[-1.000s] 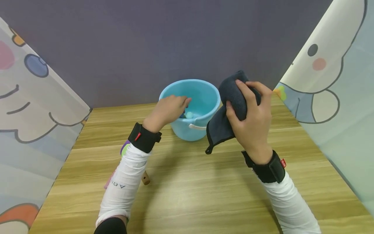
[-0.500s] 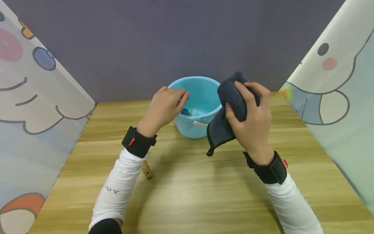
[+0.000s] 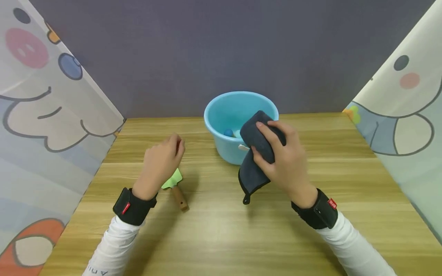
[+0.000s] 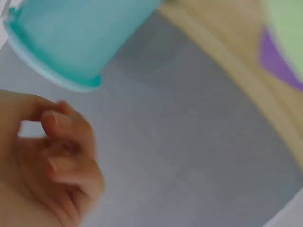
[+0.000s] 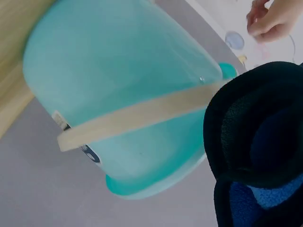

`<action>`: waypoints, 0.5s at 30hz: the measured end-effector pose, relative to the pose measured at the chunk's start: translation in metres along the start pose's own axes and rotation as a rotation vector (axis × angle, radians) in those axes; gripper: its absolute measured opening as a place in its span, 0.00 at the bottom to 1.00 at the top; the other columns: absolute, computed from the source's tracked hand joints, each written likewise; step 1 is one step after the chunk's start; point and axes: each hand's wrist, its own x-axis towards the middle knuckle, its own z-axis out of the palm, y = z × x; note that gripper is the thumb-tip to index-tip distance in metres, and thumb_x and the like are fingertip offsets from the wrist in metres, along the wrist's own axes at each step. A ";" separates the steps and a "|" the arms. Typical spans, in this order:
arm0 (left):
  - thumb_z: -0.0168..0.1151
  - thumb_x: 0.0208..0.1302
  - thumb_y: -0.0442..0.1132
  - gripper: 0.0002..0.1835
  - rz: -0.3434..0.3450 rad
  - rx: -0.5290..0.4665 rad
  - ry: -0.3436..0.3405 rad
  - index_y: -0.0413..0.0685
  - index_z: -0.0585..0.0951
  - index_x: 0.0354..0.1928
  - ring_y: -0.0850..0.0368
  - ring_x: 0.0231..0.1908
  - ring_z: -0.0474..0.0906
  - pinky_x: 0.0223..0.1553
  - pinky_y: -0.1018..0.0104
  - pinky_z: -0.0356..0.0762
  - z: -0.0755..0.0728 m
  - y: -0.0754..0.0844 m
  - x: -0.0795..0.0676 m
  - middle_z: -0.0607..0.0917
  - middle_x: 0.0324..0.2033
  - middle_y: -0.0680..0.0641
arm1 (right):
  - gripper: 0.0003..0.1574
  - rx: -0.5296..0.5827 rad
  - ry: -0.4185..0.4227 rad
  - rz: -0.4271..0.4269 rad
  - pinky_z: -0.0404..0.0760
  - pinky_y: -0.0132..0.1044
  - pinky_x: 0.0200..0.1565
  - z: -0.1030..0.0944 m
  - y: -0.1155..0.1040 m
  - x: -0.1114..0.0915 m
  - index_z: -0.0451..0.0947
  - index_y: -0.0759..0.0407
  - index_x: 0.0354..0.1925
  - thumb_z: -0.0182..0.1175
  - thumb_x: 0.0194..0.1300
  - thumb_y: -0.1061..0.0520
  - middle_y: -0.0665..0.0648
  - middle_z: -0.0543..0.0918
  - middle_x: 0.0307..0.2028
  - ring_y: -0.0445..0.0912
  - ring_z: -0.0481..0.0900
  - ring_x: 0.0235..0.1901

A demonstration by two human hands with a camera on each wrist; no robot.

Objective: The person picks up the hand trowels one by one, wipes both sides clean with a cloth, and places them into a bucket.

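My right hand [image 3: 284, 161] grips a folded dark grey towel [image 3: 257, 165], its looped corner hanging down, in front of the right side of a light blue bucket [image 3: 231, 149]. Inside the bucket lie a blue ball [image 3: 228, 132] and a paler round thing [image 3: 237, 133] partly hidden by the towel. My left hand [image 3: 160, 161] hovers left of the bucket, fingers loosely curled around nothing. In the left wrist view, that hand [image 4: 61, 161] shows a gap between thumb and fingers. Below it on the table lies a small green shovel [image 3: 172, 178] with a wooden handle, partly covered by the hand.
The wooden table [image 3: 221, 230] ends at a dark grey back wall [image 3: 224, 46]. Cartoon-printed panels [image 3: 397, 115] stand at both sides. A purple thing [image 4: 279, 59] shows at the edge of the left wrist view. The bucket has a white handle [image 5: 142, 116].
My left hand has moved away from over the bucket, to the left and nearer, uncovering the green shovel. My right hand has lowered the towel slightly in front of the bucket. The view has shifted.
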 end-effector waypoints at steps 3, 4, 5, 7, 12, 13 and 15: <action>0.52 0.68 0.38 0.19 -0.057 0.082 0.031 0.43 0.68 0.16 0.59 0.08 0.52 0.10 0.69 0.42 0.008 -0.007 -0.027 0.58 0.09 0.53 | 0.34 0.009 -0.024 -0.005 0.83 0.58 0.43 0.003 -0.001 -0.005 0.75 0.57 0.60 0.65 0.54 0.53 0.74 0.74 0.53 0.61 0.74 0.51; 0.53 0.66 0.38 0.21 -0.079 0.105 0.023 0.44 0.66 0.13 0.60 0.08 0.51 0.09 0.69 0.42 0.011 -0.008 -0.035 0.56 0.09 0.53 | 0.34 0.011 -0.027 -0.001 0.82 0.58 0.42 0.004 -0.001 -0.006 0.75 0.57 0.60 0.65 0.54 0.53 0.74 0.74 0.53 0.61 0.74 0.51; 0.54 0.65 0.38 0.23 -0.101 0.124 0.008 0.44 0.65 0.11 0.59 0.09 0.51 0.08 0.68 0.42 0.014 -0.009 -0.043 0.55 0.09 0.54 | 0.34 0.013 -0.028 0.004 0.82 0.58 0.42 0.004 -0.001 -0.006 0.75 0.57 0.60 0.65 0.54 0.53 0.74 0.74 0.53 0.61 0.74 0.51; 0.57 0.62 0.40 0.26 -0.133 0.163 -0.031 0.45 0.64 0.08 0.58 0.09 0.52 0.05 0.65 0.47 0.021 -0.009 -0.057 0.54 0.09 0.54 | 0.34 0.019 -0.029 0.009 0.82 0.58 0.43 0.005 -0.001 -0.007 0.75 0.57 0.61 0.65 0.55 0.53 0.74 0.73 0.53 0.61 0.74 0.52; 0.61 0.59 0.43 0.28 -0.223 0.198 -0.121 0.44 0.67 0.04 0.51 0.06 0.61 0.04 0.52 0.65 0.036 -0.005 -0.082 0.60 0.06 0.50 | 0.33 0.024 -0.023 0.001 0.83 0.57 0.42 0.004 -0.003 -0.008 0.75 0.57 0.60 0.64 0.55 0.52 0.73 0.73 0.53 0.61 0.74 0.52; 0.62 0.59 0.43 0.28 -0.237 0.200 -0.125 0.44 0.67 0.03 0.50 0.06 0.63 0.04 0.50 0.66 0.038 -0.004 -0.086 0.63 0.05 0.49 | 0.33 0.025 -0.022 -0.001 0.83 0.57 0.42 0.004 -0.003 -0.009 0.75 0.57 0.60 0.64 0.55 0.52 0.73 0.73 0.53 0.60 0.74 0.52; 0.63 0.57 0.44 0.28 -0.259 0.199 -0.126 0.43 0.68 0.03 0.48 0.06 0.65 0.05 0.48 0.67 0.042 0.000 -0.092 0.66 0.04 0.47 | 0.33 0.028 -0.022 -0.005 0.83 0.57 0.43 0.004 -0.004 -0.009 0.75 0.57 0.60 0.64 0.55 0.52 0.73 0.73 0.53 0.60 0.74 0.52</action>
